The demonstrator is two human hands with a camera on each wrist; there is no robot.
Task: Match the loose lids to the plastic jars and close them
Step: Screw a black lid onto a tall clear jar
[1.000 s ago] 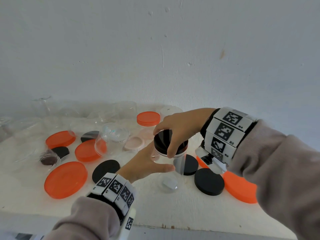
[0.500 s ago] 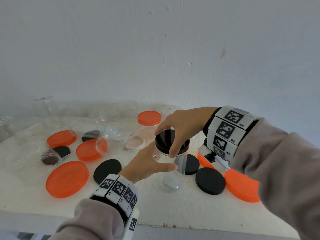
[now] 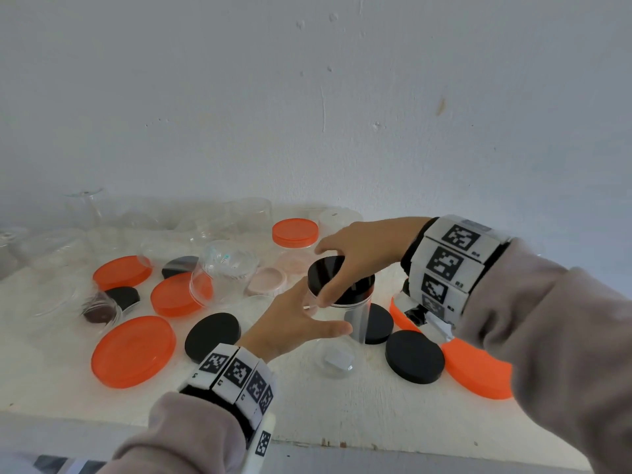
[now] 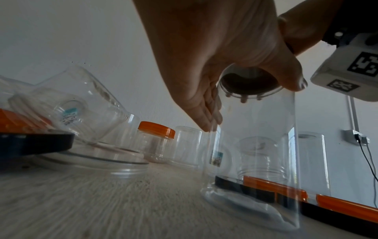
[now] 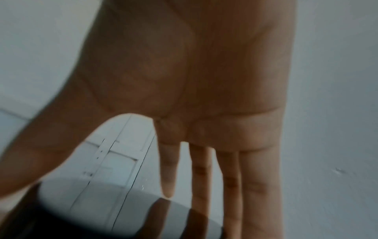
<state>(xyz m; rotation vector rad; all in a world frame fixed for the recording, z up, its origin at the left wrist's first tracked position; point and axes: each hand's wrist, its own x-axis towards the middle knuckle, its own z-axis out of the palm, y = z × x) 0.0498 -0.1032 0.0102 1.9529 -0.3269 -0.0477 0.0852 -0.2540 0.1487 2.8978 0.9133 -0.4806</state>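
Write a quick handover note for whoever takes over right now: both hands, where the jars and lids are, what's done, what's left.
Right hand: grips the black lid on top of the tall clear jar.
Left hand: fingers straight against that jar's side.
Done: one jar with an orange lid at the back.
Left: finish this lid; loose orange and black lids and open jars lie across the table.

The right hand (image 3: 355, 254) was held out from a grey sleeve with a band of black-and-white markers round the wrist, palm down, its thumb and fingers (image 3: 326, 295) curled down round a black lid (image 3: 338, 278). The left hand (image 3: 290, 319) was reached up from below it, similarly sleeved and banded, with thumb (image 3: 333, 328) stretched out straight and fingers extended against the clear jar (image 4: 251, 145) beneath the right hand.
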